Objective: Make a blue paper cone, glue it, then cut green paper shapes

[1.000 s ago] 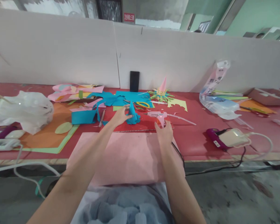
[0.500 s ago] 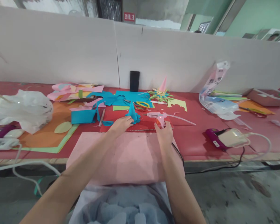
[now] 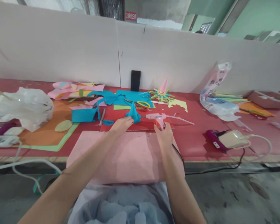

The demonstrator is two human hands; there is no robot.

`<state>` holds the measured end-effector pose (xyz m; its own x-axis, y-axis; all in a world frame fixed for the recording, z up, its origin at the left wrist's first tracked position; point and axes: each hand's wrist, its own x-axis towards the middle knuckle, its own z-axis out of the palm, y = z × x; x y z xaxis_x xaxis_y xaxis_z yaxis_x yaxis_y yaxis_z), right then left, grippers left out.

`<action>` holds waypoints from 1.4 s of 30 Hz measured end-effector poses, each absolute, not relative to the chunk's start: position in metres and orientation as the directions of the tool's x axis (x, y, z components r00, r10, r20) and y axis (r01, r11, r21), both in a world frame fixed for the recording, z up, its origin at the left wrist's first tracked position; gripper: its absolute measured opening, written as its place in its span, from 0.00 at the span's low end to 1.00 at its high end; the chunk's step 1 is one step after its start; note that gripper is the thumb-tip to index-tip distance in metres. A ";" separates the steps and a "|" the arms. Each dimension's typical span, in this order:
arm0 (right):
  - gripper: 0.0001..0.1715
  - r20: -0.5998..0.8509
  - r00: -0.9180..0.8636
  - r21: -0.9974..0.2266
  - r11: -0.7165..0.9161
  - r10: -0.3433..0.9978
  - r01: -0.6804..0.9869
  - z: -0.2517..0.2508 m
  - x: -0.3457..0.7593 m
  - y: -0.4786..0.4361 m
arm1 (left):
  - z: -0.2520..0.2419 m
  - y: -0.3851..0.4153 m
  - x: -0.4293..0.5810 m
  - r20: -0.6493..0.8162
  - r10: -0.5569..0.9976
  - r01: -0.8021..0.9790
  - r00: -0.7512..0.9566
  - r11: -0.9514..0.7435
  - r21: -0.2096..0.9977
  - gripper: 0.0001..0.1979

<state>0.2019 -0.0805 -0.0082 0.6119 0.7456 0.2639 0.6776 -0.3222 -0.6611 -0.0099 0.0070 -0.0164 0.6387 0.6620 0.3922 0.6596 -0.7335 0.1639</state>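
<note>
My left hand (image 3: 123, 124) is closed on the near edge of a blue paper cone (image 3: 133, 111) with a scalloped, petal-like base. The cone stands upright over a red board (image 3: 142, 126). A pink hot glue gun (image 3: 157, 117) is in my right hand (image 3: 163, 132), its fingers wrapped round the handle. The gun's nozzle points left, close to the blue base; whether it touches cannot be made out. A clear glue stick (image 3: 180, 119) sticks out of the gun's back. Behind the gun stands a pink cone on a fringed yellow-green base (image 3: 162, 91).
Yellow-handled scissors (image 3: 142, 105) lie on blue paper scraps (image 3: 112, 98) behind the cone. A black phone (image 3: 135, 81) leans against the white partition. A crumpled plastic bag (image 3: 24, 107) is at left. At right sit a purple power socket (image 3: 216, 140) and a plastic package (image 3: 220, 105).
The glue gun has shifted slightly left, bringing its nozzle nearer the blue cone's base. Both hands keep their hold; the whole view has shifted a little.
</note>
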 end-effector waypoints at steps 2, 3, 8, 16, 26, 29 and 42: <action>0.28 0.270 0.604 -0.661 -0.312 0.750 0.683 -0.008 0.201 -0.083 | -0.016 0.006 -0.009 0.412 0.665 0.662 0.623 -0.729 0.176 0.13; 0.28 0.273 0.597 -0.661 -0.304 0.754 0.686 -0.007 0.200 -0.084 | -0.016 0.006 -0.008 0.421 0.669 0.665 0.613 -0.725 0.183 0.13; 0.28 0.293 0.540 -0.650 -0.249 0.789 0.718 -0.009 0.200 -0.086 | -0.013 0.005 -0.008 0.449 0.715 0.688 0.536 -0.678 0.260 0.11; 0.24 0.365 0.445 -0.552 -0.196 0.818 0.811 -0.013 0.195 -0.082 | -0.009 0.002 -0.009 0.427 0.764 0.671 0.483 -0.636 0.380 0.08; 0.19 0.408 0.406 -0.507 -0.167 0.818 0.846 -0.014 0.189 -0.078 | -0.009 0.003 -0.009 0.423 0.780 0.657 0.461 -0.620 0.428 0.07; 0.18 0.405 0.391 -0.510 -0.150 0.826 0.847 -0.014 0.189 -0.079 | -0.009 0.003 -0.009 0.418 0.782 0.658 0.462 -0.618 0.429 0.07; 0.23 0.350 0.478 -0.583 -0.212 0.806 0.784 -0.012 0.193 -0.080 | -0.009 0.004 -0.009 0.455 0.788 0.583 0.414 -0.614 0.532 0.06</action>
